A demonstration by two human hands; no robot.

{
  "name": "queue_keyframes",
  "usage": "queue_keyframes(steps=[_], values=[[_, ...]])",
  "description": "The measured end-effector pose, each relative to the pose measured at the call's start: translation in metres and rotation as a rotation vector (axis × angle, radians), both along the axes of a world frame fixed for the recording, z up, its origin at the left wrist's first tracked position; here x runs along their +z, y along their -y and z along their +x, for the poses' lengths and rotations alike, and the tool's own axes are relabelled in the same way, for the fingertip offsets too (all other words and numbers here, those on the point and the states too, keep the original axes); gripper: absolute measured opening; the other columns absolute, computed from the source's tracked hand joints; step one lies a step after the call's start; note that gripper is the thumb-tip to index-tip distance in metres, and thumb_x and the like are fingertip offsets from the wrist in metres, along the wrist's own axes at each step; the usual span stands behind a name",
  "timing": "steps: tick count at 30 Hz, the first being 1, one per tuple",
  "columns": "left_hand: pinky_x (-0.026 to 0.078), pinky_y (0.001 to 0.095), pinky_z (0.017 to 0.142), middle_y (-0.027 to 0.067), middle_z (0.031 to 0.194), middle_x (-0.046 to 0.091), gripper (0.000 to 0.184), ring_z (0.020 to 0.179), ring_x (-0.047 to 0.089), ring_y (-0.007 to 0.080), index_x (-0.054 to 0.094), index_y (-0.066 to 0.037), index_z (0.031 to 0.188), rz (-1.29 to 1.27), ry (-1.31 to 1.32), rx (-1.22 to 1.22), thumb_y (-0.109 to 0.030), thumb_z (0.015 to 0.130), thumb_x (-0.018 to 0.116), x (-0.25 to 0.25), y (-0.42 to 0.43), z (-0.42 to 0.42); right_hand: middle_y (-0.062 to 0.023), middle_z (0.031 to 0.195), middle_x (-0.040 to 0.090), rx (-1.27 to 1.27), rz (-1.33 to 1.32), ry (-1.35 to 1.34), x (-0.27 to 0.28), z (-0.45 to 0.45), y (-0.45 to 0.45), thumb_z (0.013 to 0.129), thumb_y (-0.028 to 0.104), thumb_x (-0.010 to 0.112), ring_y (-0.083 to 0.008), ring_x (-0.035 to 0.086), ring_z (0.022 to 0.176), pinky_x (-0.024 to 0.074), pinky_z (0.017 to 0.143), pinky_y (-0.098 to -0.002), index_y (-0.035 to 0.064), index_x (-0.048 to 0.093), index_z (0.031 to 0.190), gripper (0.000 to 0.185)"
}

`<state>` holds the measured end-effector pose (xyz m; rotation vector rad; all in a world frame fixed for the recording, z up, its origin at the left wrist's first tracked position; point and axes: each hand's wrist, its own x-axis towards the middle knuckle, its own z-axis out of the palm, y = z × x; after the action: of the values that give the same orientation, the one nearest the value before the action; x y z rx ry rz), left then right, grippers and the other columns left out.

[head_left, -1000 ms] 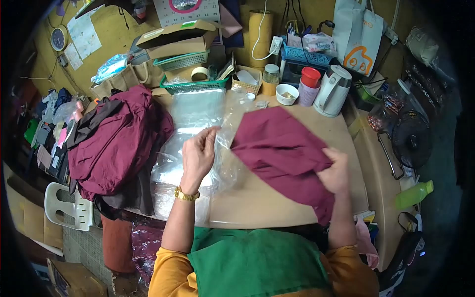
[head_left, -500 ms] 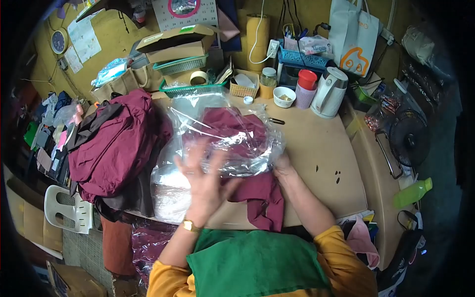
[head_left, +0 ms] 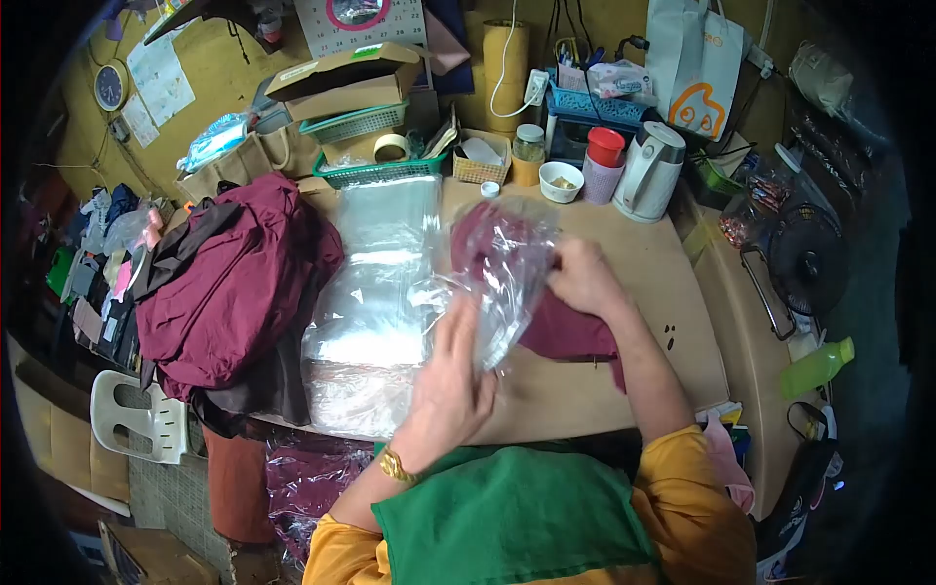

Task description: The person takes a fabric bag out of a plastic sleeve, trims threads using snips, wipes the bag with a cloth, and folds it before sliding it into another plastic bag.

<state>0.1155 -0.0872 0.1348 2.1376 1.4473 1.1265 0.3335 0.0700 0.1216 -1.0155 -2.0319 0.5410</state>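
Note:
A maroon garment [head_left: 565, 331] lies on the brown table, its upper part inside a clear plastic bag [head_left: 502, 263] and its lower part outside. My right hand [head_left: 582, 277] is closed at the right edge of the bag, gripping garment and plastic there. Against the bag's lower left side rests my left hand [head_left: 450, 385], fingers extended and thumb apart. A stack of flat clear bags [head_left: 380, 283] lies to the left of it. Farther left is a heap of maroon and dark garments [head_left: 229, 292].
Along the back stand a green basket [head_left: 380, 174], a small wicker basket [head_left: 481, 168], a jar [head_left: 528, 156], a white bowl [head_left: 561, 182], a red-lidded cup [head_left: 604, 166] and a kettle [head_left: 651, 174]. A green bottle [head_left: 816, 368] is at the right.
The bag with the garment moved right from over the stack and now stands more upright. My left hand went from spread over the bag to its lower side; my right hand rose.

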Motion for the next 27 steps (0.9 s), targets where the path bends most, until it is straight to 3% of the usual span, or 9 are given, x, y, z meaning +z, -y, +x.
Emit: queue_keyframes(steps=[3,5,7,12,15,19,21,23,27], values=[[0.056,0.0445,0.081,0.0314,0.147,0.034,0.076,0.112,0.058,0.0448,0.026,0.004,0.147,0.167,-0.013,0.113,0.004,0.078,0.060,0.010,-0.029,0.002,-0.0201,0.093,0.070,0.409,-0.236,0.204,0.014,-0.017,0.023,0.074,0.013,0.071,-0.0369,0.067,0.087,0.0514,0.080,-0.0413,0.0025,0.069,0.105,0.033],[0.056,0.0475,0.073,0.0231,0.156,0.025,0.084,0.092,0.064,0.0458,0.023,-0.001,0.151,0.159,-0.068,-0.098,0.003,0.075,0.060,-0.005,-0.043,0.015,-0.0204,0.095,0.070,0.482,-0.127,-0.057,-0.013,-0.041,0.020,0.074,0.014,0.072,-0.0358,0.067,0.089,0.0503,0.080,-0.0428,0.0025,0.067,0.109,0.038],[0.056,0.0470,0.068,0.0237,0.156,0.024,0.086,0.074,0.066,0.0404,0.025,-0.006,0.151,0.040,-0.179,-0.236,0.005,0.073,0.060,0.006,-0.024,0.037,-0.0200,0.097,0.070,0.369,-0.203,-0.203,-0.031,-0.052,0.007,0.074,0.013,0.072,-0.0343,0.067,0.090,0.0502,0.081,-0.0423,0.0018,0.066,0.111,0.039],[0.050,0.0443,0.094,0.0266,0.145,0.035,0.084,0.116,0.052,0.0403,0.044,-0.010,0.142,0.363,-0.133,0.153,0.004,0.064,0.073,-0.030,-0.021,0.005,-0.0189,0.102,0.069,0.051,-0.270,-0.661,-0.023,-0.037,-0.012,0.073,0.011,0.072,-0.0308,0.066,0.093,0.0501,0.084,-0.0410,0.0003,0.065,0.114,0.043],[0.051,0.0430,0.088,0.0230,0.121,0.052,0.060,0.104,0.058,0.0371,0.055,-0.005,0.126,0.445,-0.198,0.316,-0.002,0.068,0.074,-0.066,-0.044,-0.026,-0.0183,0.106,0.069,-0.116,-0.198,-0.733,-0.015,-0.032,-0.013,0.073,0.010,0.072,-0.0286,0.066,0.094,0.0500,0.086,-0.0402,-0.0006,0.064,0.115,0.045],[0.050,0.0391,0.068,0.0195,0.083,0.063,0.025,0.075,0.064,0.0312,0.062,-0.004,0.104,-0.283,0.119,-0.027,-0.011,0.082,0.069,-0.094,-0.042,-0.016,-0.0184,0.106,0.069,-0.435,0.185,-0.353,0.001,-0.017,-0.019,0.072,0.009,0.072,-0.0280,0.065,0.093,0.0501,0.086,-0.0405,-0.0017,0.064,0.116,0.047],[0.049,0.0395,0.066,0.0186,0.084,0.065,0.019,0.071,0.062,0.0299,0.062,-0.004,0.100,-0.533,-0.042,-0.611,-0.015,0.086,0.069,-0.093,-0.026,-0.011,-0.0219,0.103,0.065,-0.296,0.101,-0.178,0.022,0.006,-0.017,0.069,0.008,0.069,-0.0402,0.062,0.091,0.0483,0.086,-0.0441,-0.0002,0.067,0.105,0.037],[0.050,0.0355,0.071,0.0102,0.084,0.068,0.022,0.073,0.061,0.0190,0.062,-0.006,0.102,-0.562,0.220,-0.835,-0.023,0.091,0.070,-0.080,-0.002,0.004,-0.0203,0.099,0.062,-0.469,0.708,0.451,0.031,0.014,-0.014,0.067,0.014,0.071,-0.0389,0.059,0.093,0.0462,0.085,-0.0481,0.0050,0.068,0.095,0.029],[0.053,0.0303,0.064,0.0074,0.087,0.069,0.029,0.077,0.067,0.0157,0.056,-0.004,0.108,-0.504,0.208,-0.355,-0.019,0.090,0.072,-0.044,0.004,-0.002,-0.0201,0.091,0.060,-0.229,0.427,0.539,0.007,-0.009,0.031,0.071,0.016,0.065,-0.0380,0.057,0.093,0.0424,0.087,-0.0502,0.0054,0.064,0.084,0.017]])
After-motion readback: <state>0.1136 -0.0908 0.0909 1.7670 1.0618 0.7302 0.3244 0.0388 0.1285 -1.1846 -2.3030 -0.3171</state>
